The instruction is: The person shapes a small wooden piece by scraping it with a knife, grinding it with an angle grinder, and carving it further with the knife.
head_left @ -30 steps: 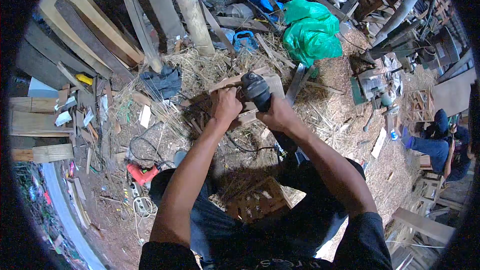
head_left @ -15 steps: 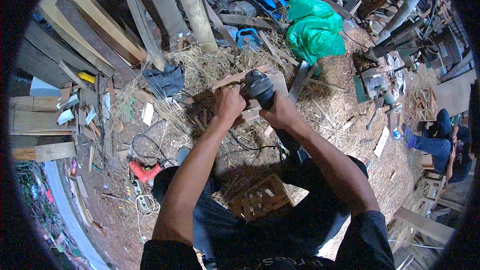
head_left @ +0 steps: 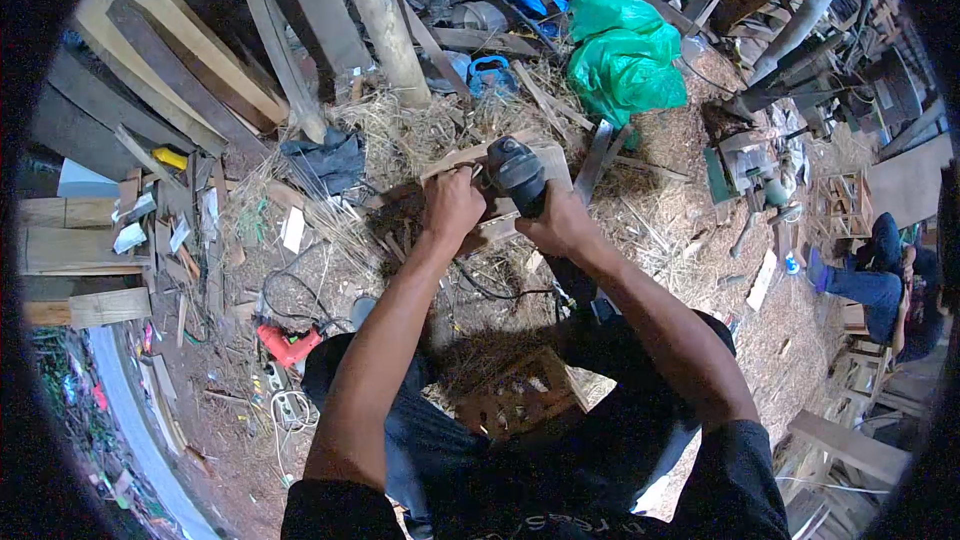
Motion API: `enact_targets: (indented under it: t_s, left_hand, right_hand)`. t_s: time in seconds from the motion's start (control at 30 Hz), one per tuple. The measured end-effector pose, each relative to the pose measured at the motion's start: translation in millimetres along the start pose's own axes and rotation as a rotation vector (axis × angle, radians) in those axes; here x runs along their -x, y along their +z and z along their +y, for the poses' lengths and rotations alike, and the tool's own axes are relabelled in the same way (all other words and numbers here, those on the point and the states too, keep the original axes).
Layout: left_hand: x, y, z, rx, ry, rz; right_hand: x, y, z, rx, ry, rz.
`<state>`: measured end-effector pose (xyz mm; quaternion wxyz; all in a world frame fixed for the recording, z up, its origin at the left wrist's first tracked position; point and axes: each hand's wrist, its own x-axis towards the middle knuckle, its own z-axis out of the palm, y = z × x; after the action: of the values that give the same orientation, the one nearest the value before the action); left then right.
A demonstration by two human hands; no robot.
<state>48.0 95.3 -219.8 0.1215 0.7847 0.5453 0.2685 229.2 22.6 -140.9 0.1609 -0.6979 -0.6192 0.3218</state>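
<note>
A dark power tool with a rounded head, which looks like an angle grinder (head_left: 518,174), lies over a pale wooden piece (head_left: 555,162) in front of me. My right hand (head_left: 556,224) is wrapped round the tool's body from the right. Just left of the tool's head, my left hand (head_left: 454,208) is closed at the near left edge of the wooden piece. Whether its fingers grip the wood or a side handle is hidden. The underside of the tool and its contact with the wood cannot be seen.
A red power tool (head_left: 288,345) and a white power strip (head_left: 290,405) lie left of my legs. Beyond the work sits a green plastic bag (head_left: 628,55). Boards (head_left: 180,70) lean at the upper left. Another person (head_left: 880,285) sits at the right. A black cord (head_left: 490,290) crosses the straw-covered ground.
The view has shifted very slightly. Both hands, the grinder and the wooden piece keep nearly the same places, with the left hand a touch further left.
</note>
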Motion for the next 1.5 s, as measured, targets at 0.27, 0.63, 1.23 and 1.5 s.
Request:
enact_targets:
  t_s: [0.27,0.63,1.23,1.5]
  left_hand:
    - [-1,-15,11,0.048,-0.14,-0.177]
    - [0,-13,6,0.048,-0.127,-0.168]
    - [2,-10,2,0.051,-0.147,-0.088]
    - [6,14,-47,0.405,-0.497,-0.114]
  right_hand:
    - [-4,-6,-3,-0.031,0.049,-0.083]
    - [-8,2,1,0.065,-0.028,-0.044]
    - [-11,-7,7,-0.019,0.025,0.015]
    - [-13,-27,12,-0.071,0.105,0.048]
